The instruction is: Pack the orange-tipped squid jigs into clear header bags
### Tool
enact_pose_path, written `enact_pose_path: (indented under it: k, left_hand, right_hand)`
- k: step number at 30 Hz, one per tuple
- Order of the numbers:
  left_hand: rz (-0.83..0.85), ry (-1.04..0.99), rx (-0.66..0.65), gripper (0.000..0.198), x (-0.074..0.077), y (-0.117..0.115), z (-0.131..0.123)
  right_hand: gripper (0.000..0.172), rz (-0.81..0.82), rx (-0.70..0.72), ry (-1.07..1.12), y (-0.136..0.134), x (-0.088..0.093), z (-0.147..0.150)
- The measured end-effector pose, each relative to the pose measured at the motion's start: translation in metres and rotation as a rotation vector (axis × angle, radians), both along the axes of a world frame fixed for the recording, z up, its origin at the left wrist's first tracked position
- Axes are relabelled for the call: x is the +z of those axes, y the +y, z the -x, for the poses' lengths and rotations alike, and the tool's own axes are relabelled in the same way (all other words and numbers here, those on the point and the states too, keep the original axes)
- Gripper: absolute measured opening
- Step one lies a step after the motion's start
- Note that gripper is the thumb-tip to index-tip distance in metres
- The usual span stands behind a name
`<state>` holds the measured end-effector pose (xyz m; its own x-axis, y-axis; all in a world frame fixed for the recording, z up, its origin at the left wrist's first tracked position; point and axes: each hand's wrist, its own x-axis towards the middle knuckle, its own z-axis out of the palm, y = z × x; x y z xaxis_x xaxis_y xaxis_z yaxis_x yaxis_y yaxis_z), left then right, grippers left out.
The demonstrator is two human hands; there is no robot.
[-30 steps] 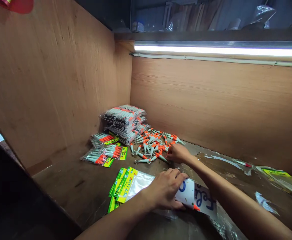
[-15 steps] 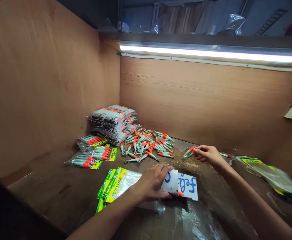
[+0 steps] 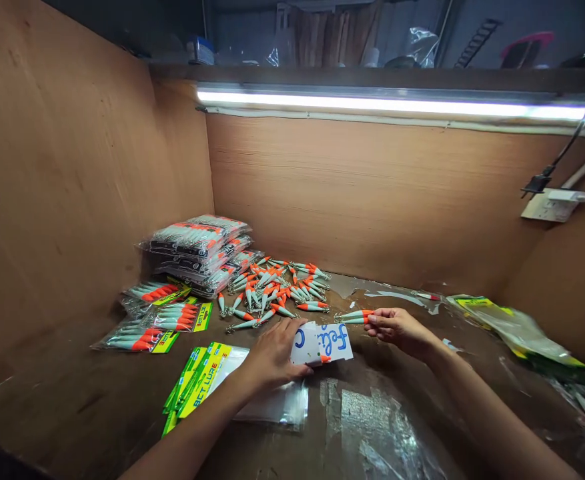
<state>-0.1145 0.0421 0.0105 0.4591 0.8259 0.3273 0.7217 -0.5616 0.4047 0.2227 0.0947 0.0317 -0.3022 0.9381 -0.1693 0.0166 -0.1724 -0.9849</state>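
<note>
My left hand (image 3: 272, 355) is closed on a white card with blue handwriting (image 3: 328, 343), pressing it onto a stack of clear bags with yellow-green headers (image 3: 207, 383). An orange lure tip shows at the card's lower edge. My right hand (image 3: 397, 328) pinches two pale lures with orange tips (image 3: 356, 317) just right of the card. A loose pile of the same lures (image 3: 275, 290) lies behind my hands on the brown tabletop.
Filled lure packs (image 3: 197, 243) are stacked at the back left, with flat packs (image 3: 157, 320) in front of them. Empty bags (image 3: 512, 327) lie at the right. Plywood walls (image 3: 72, 173) close the left and back. A wall socket (image 3: 547, 207) is at the right.
My right hand left the lure pile with lures pinched, swung right, then came back toward the card. My left hand stayed on the card. The view panned right.
</note>
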Motion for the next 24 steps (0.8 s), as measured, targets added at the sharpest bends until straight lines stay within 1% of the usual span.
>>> enact_pose_path:
  k: [3, 7, 8, 9, 11, 13, 15, 17, 19, 22, 24]
  left_hand:
    - [0.012, 0.016, 0.016, 0.087, 0.000, 0.000, 0.000]
    - [0.017, 0.041, 0.035, 0.086, 0.002, -0.002, -0.001]
    - [0.014, 0.044, 0.039, 0.086, 0.002, -0.003, -0.001]
    - [0.009, 0.042, 0.041, 0.087, 0.002, -0.003, -0.002]
    - [-0.005, 0.034, 0.043, 0.087, 0.001, -0.003, -0.002]
    - [-0.014, 0.022, 0.035, 0.088, 0.001, -0.004, -0.003]
    - [-0.018, 0.010, 0.022, 0.088, 0.001, -0.004, -0.004]
    - [-0.024, -0.002, 0.009, 0.087, 0.001, -0.005, -0.004]
    - [-0.034, -0.013, 0.002, 0.087, 0.002, -0.006, -0.005]
    - [-0.043, -0.026, -0.009, 0.088, 0.003, -0.007, -0.005]
    - [-0.038, -0.024, -0.021, 0.088, 0.003, -0.007, -0.005]
  right_hand:
    - [0.030, 0.008, -0.002, 0.030, 0.000, 0.000, 0.000]
    - [0.030, -0.055, -0.117, 0.055, 0.000, 0.011, -0.002]
    - [0.031, -0.069, -0.126, 0.052, -0.001, 0.013, -0.001]
    - [0.032, -0.076, -0.112, 0.044, -0.003, 0.014, 0.001]
    - [0.035, -0.076, -0.036, 0.009, -0.008, 0.013, 0.010]
    - [0.038, -0.076, 0.048, -0.051, -0.016, 0.008, 0.026]
    - [0.039, -0.106, 0.087, -0.148, -0.024, 0.002, 0.044]
    - [0.040, -0.206, 0.081, -0.270, -0.032, -0.003, 0.060]
    - [0.037, -0.382, 0.043, -0.392, -0.037, -0.007, 0.072]
    - [0.029, -0.676, -0.015, -0.578, -0.044, -0.011, 0.078]
    - [0.025, -0.826, -0.029, -0.699, -0.048, -0.013, 0.079]
